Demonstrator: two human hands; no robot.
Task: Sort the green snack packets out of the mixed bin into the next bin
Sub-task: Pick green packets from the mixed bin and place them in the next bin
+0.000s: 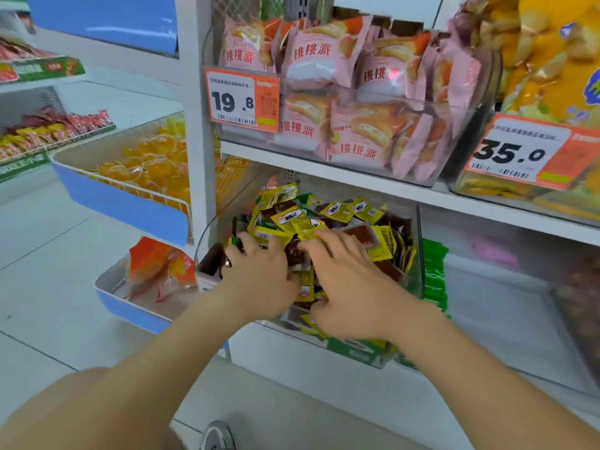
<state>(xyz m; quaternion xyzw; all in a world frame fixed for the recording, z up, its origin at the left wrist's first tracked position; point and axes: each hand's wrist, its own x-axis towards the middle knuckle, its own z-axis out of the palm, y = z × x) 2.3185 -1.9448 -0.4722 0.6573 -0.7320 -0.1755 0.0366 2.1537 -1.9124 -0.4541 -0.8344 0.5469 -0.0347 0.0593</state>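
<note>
While both hands sit in the mixed bin (418, 251), we hunt for green.
We should part the heap and lift only green packets (300, 199), not yellow packets (367, 211), across to the next bin (480, 297) at right. Our right hand (350, 287) lies spread on the pile. Our left hand (256, 271) curls into it, but we cannot tell whether it pinches anything. Pink packs (318, 56) read 桃桃派; 2 price tags (243, 99) read 19.8 and 35.0.
</note>
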